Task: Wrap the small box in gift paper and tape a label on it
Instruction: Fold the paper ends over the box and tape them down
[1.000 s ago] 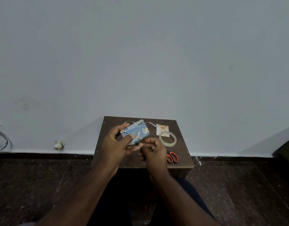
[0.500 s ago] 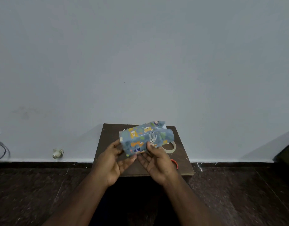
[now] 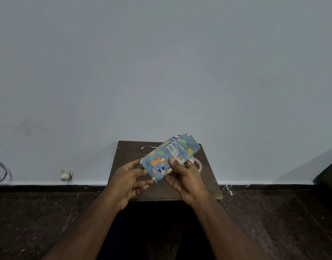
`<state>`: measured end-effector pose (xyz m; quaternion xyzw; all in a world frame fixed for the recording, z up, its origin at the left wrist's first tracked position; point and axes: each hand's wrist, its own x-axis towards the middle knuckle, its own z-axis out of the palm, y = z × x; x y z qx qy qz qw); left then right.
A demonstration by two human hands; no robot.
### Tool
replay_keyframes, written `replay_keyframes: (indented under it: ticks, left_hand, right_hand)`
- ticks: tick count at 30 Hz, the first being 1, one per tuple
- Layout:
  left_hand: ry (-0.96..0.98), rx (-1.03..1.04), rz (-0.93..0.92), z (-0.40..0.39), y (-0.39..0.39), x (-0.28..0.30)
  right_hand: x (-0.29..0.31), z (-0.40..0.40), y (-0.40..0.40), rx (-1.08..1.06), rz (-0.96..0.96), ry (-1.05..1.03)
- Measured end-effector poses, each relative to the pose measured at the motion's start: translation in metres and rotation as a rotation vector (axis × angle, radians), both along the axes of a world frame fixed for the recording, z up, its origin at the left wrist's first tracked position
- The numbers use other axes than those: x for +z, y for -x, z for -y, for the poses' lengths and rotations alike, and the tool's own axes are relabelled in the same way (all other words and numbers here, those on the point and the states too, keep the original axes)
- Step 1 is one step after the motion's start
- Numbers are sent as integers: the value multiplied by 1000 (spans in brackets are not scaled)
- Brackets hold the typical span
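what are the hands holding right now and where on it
Both hold the small box wrapped in blue animal-print gift paper, above the dark wooden table: left hand at its near left end, right hand along its near long edge.

Box (image 3: 169, 158) covered in printed paper, matt, creased at folds. Table (image 3: 127, 152) dark wood, dull finish. Floor (image 3: 39, 212) speckled stone, slightly glossy.

Bare wood shows on the far-left part of the small table (image 3: 127, 156), crossed only by a white string (image 3: 147, 147). On the right, the wrapped box (image 3: 169, 156) and right hand (image 3: 187, 177) overhang the tape roll (image 3: 198, 164), blocking access from above.
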<state>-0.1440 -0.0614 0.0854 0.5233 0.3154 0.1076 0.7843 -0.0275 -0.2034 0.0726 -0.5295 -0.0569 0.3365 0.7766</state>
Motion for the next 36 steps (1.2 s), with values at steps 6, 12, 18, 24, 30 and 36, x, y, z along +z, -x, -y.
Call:
replay_keyframes:
  ticks: [6, 12, 18, 24, 30, 36]
  left_hand:
    - [-51, 20, 24, 1, 0, -4]
    - [-93, -14, 61, 2, 0, -6]
    - [-94, 29, 118, 3, -1, -7]
    - [-97, 33, 121, 2, -2, -7]
    - [-85, 38, 118, 1, -4, -8]
    - [-69, 19, 124, 3, -2, -7]
  right_hand:
    - [1, 3, 0, 9, -51, 13]
    - [1, 2, 2, 23, -69, -31]
    - [1, -2, 4, 3, -156, -73]
    - [-2, -4, 5, -8, -183, -45]
    - [1, -2, 5, -7, -176, -66]
    - [4, -4, 9, 27, -103, -83]
